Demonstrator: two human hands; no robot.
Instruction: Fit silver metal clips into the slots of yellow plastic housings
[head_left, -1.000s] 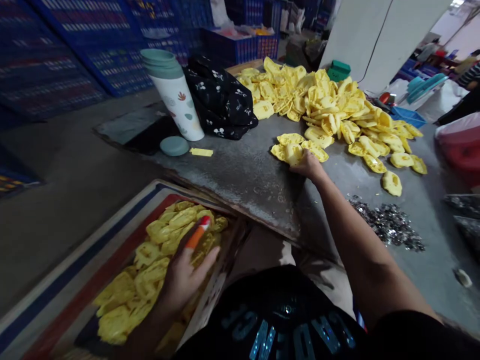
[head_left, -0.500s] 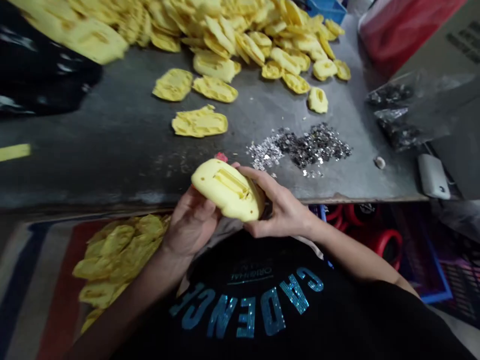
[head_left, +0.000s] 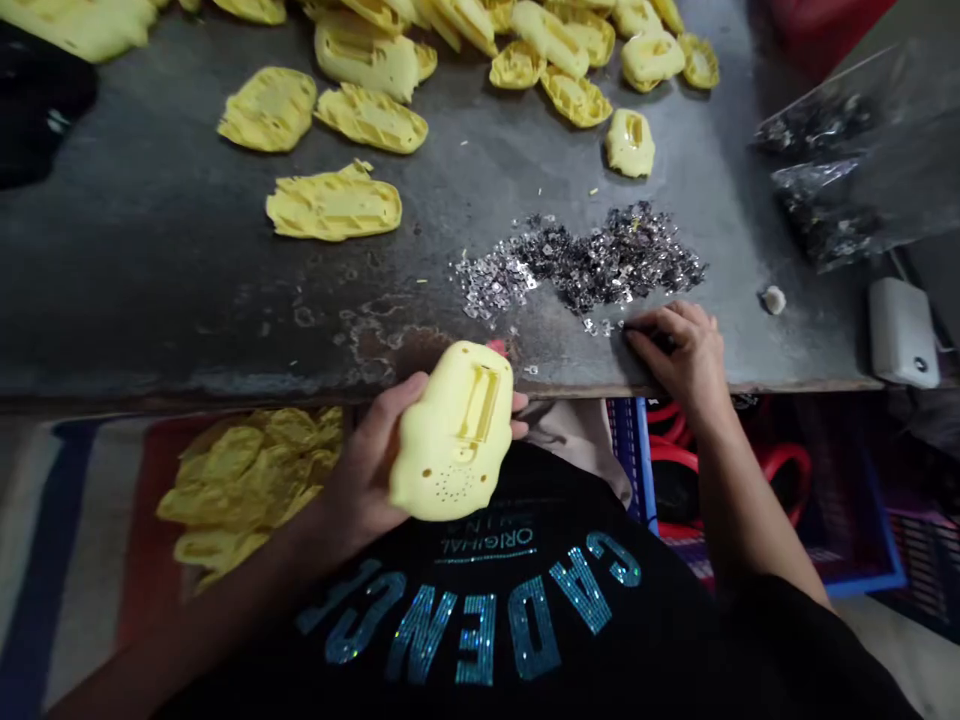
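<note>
My left hand (head_left: pixel 375 470) grips a yellow plastic shell (head_left: pixel 454 432) just below the front edge of the grey table (head_left: pixel 172 290); its back faces me, showing a slot and small holes. My right hand (head_left: pixel 679 348) rests at the table edge with fingers curled and pinched at the near fringe of a pile of small silvery metal pieces (head_left: pixel 581 262). What the fingertips hold, if anything, is too small to make out.
Several more yellow shells (head_left: pixel 334 207) lie spread over the table's far side. A box of yellow shells (head_left: pixel 240 485) sits low at my left. Clear bags of metal pieces (head_left: pixel 840 175) and a white device (head_left: pixel 902 330) lie at the right. Red rings (head_left: pixel 780 475) are under the table.
My right hand has let go of the yellow shell and moved right to the metal pieces. My left hand now holds the shell alone, turned upright. The view has dropped closer to the table.
</note>
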